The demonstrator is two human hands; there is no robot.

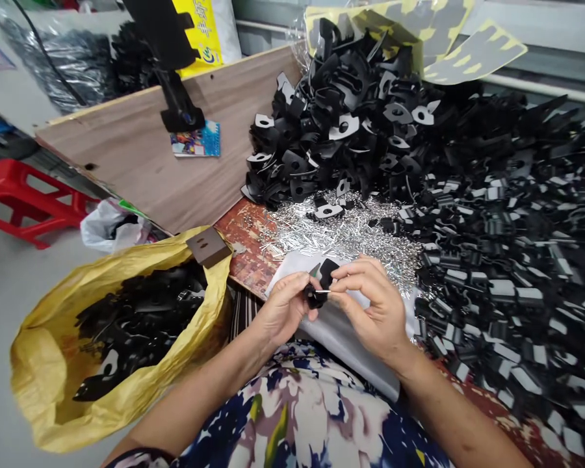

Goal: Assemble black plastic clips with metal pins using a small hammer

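My left hand [283, 309] is closed on a small black plastic clip [314, 297] just above my lap. My right hand [370, 305] pinches a thin silver pin [324, 292] against that clip, and a flat black hook-shaped piece [327, 272] stands up between the two hands. Just beyond the hands lies a heap of small silver pins [341, 234] on the table.
A large pile of flat black hook pieces [351, 123] fills the back of the table; black clips [507, 260] cover the right. A yellow bag [127, 338] holding black parts sits at my left. A wooden board [141, 156], a red stool [24, 201] and a grey sheet [341, 338] are nearby.
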